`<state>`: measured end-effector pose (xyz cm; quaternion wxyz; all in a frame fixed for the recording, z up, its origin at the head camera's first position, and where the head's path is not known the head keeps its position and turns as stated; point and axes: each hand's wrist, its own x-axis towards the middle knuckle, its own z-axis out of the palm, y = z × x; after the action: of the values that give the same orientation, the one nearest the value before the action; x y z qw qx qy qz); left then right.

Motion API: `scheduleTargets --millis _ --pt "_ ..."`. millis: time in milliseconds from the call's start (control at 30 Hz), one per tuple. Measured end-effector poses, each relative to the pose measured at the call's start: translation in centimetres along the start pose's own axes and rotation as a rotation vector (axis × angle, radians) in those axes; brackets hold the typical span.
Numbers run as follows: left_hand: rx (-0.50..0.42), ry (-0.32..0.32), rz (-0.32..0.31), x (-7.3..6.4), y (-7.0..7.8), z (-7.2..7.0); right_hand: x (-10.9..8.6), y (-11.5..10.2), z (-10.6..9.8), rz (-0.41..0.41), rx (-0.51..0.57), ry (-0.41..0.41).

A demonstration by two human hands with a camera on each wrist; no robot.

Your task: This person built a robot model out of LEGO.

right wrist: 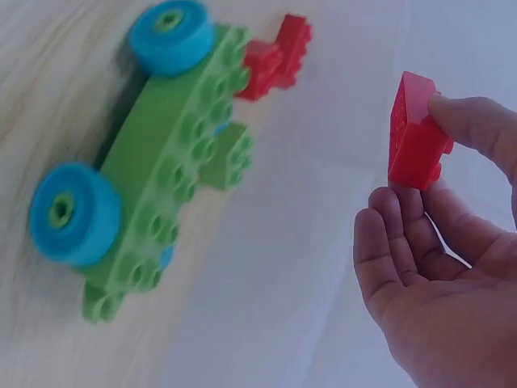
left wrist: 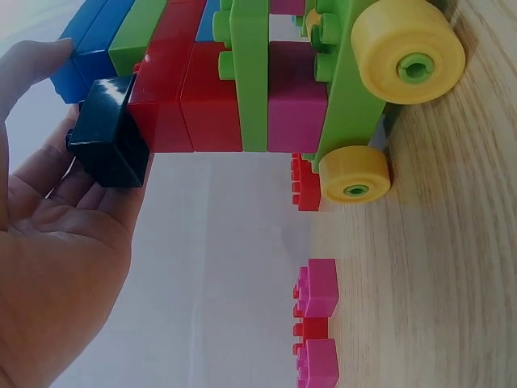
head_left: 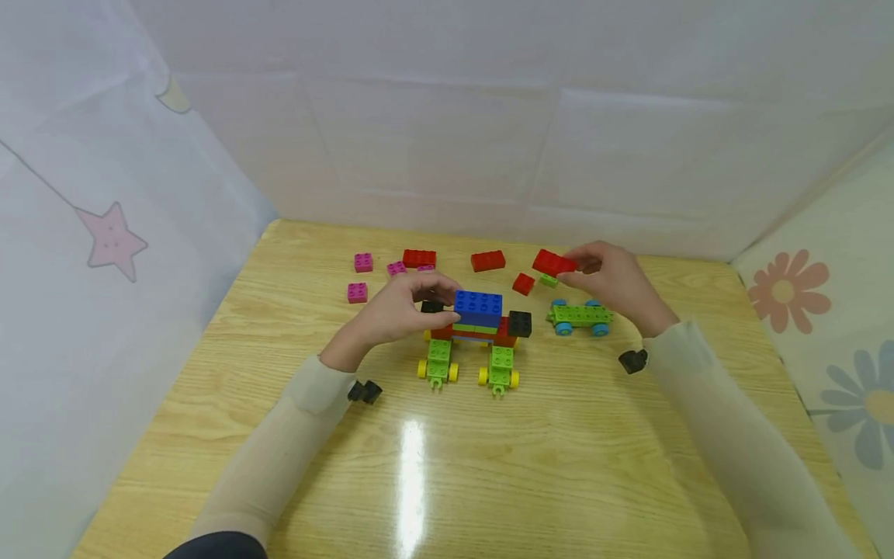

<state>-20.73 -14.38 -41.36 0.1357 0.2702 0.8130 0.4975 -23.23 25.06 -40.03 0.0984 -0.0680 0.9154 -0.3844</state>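
Left grip (head_left: 403, 308) holds blue-topped build (head_left: 478, 310); right grip (head_left: 611, 281) pinches 1 red brick (head_left: 552, 262).

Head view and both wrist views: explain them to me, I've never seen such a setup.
There is no machine here, only a person's two bare hands. The wide picture comes from a camera on the head; the two closer ones come from cameras on each wrist. On the wooden table lie loose pink bricks, loose red bricks and a green car base with blue wheels. A larger brick build stands on yellow wheels. The left hand grips its top, thumb against the blue bricks. The right hand pinches one red brick.
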Motion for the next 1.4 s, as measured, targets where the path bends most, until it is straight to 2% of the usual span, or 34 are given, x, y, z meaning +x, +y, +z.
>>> scheduleTargets --millis 267,533,900,1400 --pt "0.003 0.009 0.005 0.0 0.1 0.0 -1.6 -2.8 0.5 -0.090 0.020 -0.014" --pt "0.014 0.035 -0.002 0.1 -0.1 0.0 -2.4 -4.8 0.6 -0.181 0.047 -0.065" --pt "0.026 0.082 0.004 0.3 0.0 0.2 -2.9 -6.4 0.8 -0.274 0.073 -0.111" --pt "0.016 0.086 0.013 0.5 -0.1 0.4 -2.6 -7.1 1.6 -0.283 0.075 -0.146"
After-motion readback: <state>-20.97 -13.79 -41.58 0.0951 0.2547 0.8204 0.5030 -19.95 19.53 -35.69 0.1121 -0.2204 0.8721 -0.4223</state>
